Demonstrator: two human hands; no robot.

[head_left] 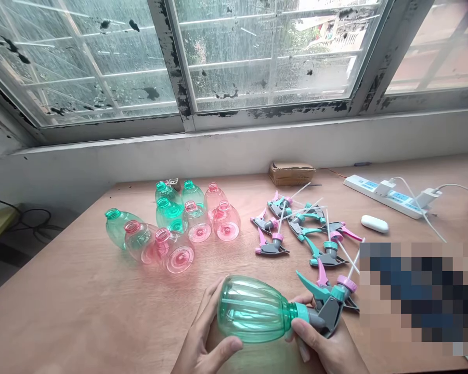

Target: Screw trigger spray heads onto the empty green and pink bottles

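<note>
A clear green spray bottle lies on its side in the air close to me, its base toward the left. My left hand cups the base end, thumb along the underside. At the neck, my right hand has thumb and fingers around the teal collar of the grey and teal spray head. The head sits on the bottle's mouth, and a white tube shows inside the bottle. Just beyond my right hand lies a spray head with a pink collar, partly hidden.
Several green and pink bottles without heads stand or lean at the left. Several loose spray heads lie in the middle right. Behind are a cardboard box, a power strip with plugs, and a white case. A pixelated patch covers the right.
</note>
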